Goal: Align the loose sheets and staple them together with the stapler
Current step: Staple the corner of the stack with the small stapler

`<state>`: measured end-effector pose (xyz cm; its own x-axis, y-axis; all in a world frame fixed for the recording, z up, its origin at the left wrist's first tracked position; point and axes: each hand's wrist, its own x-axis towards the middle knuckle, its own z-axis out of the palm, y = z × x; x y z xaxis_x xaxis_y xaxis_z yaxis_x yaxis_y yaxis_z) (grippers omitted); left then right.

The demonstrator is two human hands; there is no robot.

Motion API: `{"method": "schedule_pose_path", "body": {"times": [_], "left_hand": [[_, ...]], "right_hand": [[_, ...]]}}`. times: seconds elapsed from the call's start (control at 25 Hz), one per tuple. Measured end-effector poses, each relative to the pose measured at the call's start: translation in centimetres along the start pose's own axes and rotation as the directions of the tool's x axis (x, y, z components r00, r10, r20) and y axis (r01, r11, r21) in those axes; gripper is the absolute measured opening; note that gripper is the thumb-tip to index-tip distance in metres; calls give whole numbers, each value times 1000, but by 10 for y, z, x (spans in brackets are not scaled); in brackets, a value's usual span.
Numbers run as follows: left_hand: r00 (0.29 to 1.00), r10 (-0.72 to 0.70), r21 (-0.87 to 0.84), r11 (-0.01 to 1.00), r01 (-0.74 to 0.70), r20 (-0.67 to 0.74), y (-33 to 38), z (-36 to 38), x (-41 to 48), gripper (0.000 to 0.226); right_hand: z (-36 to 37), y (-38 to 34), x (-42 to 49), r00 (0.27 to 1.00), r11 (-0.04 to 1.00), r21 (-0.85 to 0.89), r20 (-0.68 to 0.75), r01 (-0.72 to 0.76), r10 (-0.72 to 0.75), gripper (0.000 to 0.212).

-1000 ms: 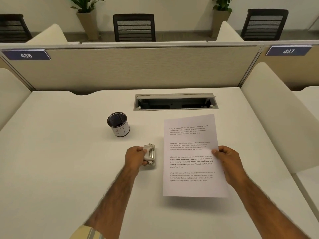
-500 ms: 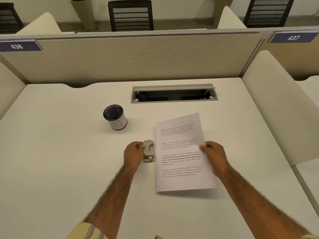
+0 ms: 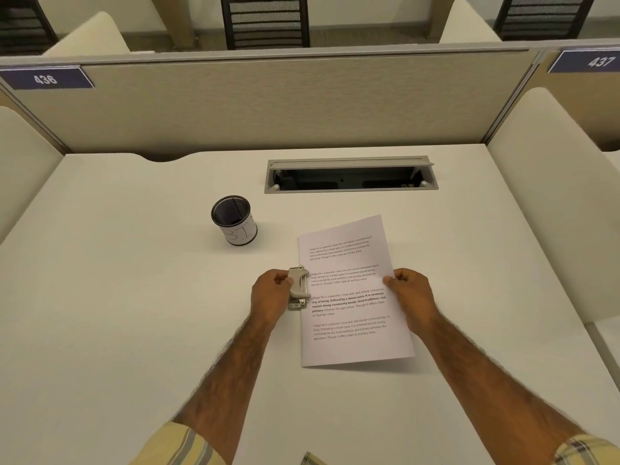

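Note:
A stack of white printed sheets is held just above the white desk, tilted a little clockwise. My right hand pinches its right edge at mid-height. A small grey and metal stapler sits at the sheets' left edge, its right side touching or just overlapping the paper. My left hand grips the stapler from the left. How many sheets are in the stack I cannot tell.
A black mesh pen cup with a white label stands behind and left of the stapler. An open cable tray is set in the desk at the back. A beige partition closes the far side, and cream side panels flank the desk.
The right hand has brought the sheets leftward until their left edge meets the stapler. The left hand has stayed on the stapler. The camera has tilted down.

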<state>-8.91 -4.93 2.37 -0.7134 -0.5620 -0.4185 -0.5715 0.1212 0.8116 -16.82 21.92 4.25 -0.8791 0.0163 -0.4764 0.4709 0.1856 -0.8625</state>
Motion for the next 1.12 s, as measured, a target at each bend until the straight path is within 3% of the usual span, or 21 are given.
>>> {"method": "schedule_pose_path", "body": {"times": [0.28,0.88,1.12], "left_hand": [[1000,32,70,997,-31,-1,2,-1,-1,7],[997,73,160,985,-70,-10,5,1,-3,10],[944,319,433,864,-255,-81,10,7,4,37]], "right_hand": [[10,1,10,1000,995,-104,-20,12,-14,8],[14,-2,18,999,989,-146,-30,22,-27,8],[17,-8,11,995,987,-156,-78,44,-57,22]]}}
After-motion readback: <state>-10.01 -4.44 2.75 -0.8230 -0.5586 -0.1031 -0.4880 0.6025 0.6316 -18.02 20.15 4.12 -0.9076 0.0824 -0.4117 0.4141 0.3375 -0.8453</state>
